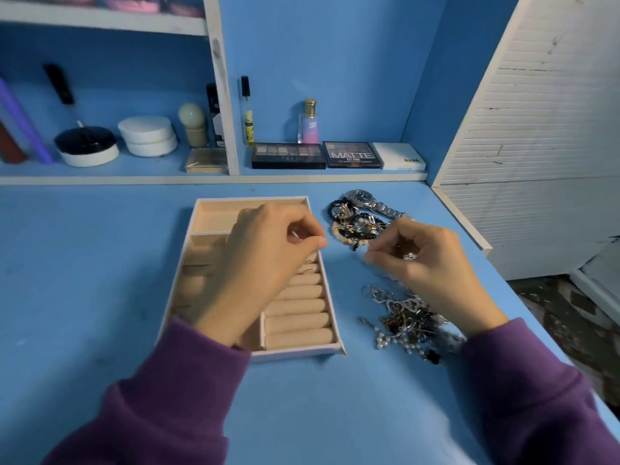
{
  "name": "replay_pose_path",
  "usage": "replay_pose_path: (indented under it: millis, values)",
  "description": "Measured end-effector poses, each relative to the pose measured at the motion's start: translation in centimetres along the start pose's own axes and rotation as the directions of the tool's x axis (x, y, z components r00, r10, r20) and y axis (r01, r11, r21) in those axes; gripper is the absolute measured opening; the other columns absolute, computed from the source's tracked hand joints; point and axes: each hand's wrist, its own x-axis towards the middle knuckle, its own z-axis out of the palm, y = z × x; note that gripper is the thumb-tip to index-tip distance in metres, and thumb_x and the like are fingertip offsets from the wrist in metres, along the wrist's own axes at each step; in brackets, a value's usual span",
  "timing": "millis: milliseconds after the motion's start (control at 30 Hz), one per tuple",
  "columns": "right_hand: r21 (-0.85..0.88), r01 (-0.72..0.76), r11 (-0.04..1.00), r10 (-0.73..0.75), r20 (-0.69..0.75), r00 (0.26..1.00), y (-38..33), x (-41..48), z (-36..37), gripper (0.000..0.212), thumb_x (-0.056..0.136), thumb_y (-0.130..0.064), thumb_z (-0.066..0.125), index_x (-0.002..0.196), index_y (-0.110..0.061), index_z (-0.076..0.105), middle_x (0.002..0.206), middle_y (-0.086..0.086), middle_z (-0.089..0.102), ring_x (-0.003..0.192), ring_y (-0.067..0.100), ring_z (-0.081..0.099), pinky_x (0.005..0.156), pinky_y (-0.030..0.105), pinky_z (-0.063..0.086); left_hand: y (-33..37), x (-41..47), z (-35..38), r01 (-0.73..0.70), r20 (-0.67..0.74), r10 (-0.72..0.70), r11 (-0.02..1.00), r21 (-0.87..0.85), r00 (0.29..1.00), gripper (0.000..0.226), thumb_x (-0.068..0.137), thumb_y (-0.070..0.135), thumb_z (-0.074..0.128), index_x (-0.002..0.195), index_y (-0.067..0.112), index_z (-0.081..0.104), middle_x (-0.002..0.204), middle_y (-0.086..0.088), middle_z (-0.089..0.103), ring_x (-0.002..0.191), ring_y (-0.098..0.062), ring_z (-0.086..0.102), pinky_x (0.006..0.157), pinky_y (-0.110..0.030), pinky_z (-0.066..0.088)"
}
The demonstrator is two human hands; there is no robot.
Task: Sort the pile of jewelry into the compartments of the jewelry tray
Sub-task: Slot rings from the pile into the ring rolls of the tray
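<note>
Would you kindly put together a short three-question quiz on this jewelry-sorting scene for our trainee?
1. Fill in: the tangle of chains lies on the table to the ___ of the jewelry tray.
2. True or false: the wristwatch already lies inside the tray.
3. The left hand is over: A) the tray B) the wristwatch C) the tangle of chains.

Key: 1 right; 2 false; 3 A.
</note>
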Motion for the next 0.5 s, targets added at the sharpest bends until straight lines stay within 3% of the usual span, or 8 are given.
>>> replay_pose_path:
  millis: [133, 267, 367, 500]
  values:
    - [-0.011, 0.121, 0.993, -0.12, 0.084, 0.989, -2.6, 0.5, 2.5, 0.014, 0.073, -0.005, 0.073, 0.067, -0.016, 0.065, 0.064, -0.002, 0.064, 0.06, 0.009, 0.055, 0.06, 0.027, 0.047, -1.8, -1.4, -3.0, -0.013, 0.03, 0.013, 1.0, -0.003, 0.999, 0.008, 0.072, 0.025, 0.075, 0.07, 0.031, 0.069, 0.061, 0.021, 0.059, 0.059, 0.01, 0.052, 0.055, -0.003, 0.036]
    - [-0.011, 0.198, 0.98, -0.192, 0.181, 0.965, -3.9, 1.1, 5.1, 0.01, 0.07, -0.002, 0.071, 0.067, -0.009, 0.065, 0.063, 0.002, 0.065, 0.061, 0.01, 0.055, 0.056, 0.013, 0.04, -2.9, -2.0, -3.3, 0.003, 0.058, -0.001, 0.999, -0.032, 0.998, 0.015, 0.07, 0.018, 0.076, 0.066, 0.03, 0.068, 0.06, 0.022, 0.057, 0.056, 0.013, 0.049, 0.054, 0.0, 0.033]
    - [-0.023, 0.215, 0.976, -0.206, 0.209, 0.956, -3.9, 1.0, 5.9, 0.011, 0.07, -0.002, 0.071, 0.065, -0.009, 0.064, 0.06, 0.0, 0.062, 0.058, 0.01, 0.052, 0.054, 0.011, 0.036, -3.6, -2.3, -2.8, 0.016, 0.071, -0.013, 0.999, -0.032, 0.997, 0.022, 0.068, 0.022, 0.077, 0.061, 0.039, 0.063, 0.061, 0.021, 0.059, 0.061, 0.01, 0.053, 0.055, -0.002, 0.036]
    - [-0.091, 0.287, 0.954, -0.268, 0.178, 0.947, -3.3, 0.8, 6.0, 0.009, 0.067, -0.003, 0.065, 0.064, -0.011, 0.06, 0.059, -0.012, 0.053, 0.061, 0.002, 0.047, 0.059, 0.008, 0.034, -4.3, -2.7, -2.5, 0.005, 0.105, -0.002, 1.0, -0.025, 0.994, 0.014, 0.069, 0.024, 0.076, 0.064, 0.034, 0.068, 0.064, 0.021, 0.063, 0.067, 0.004, 0.057, 0.057, -0.005, 0.04]
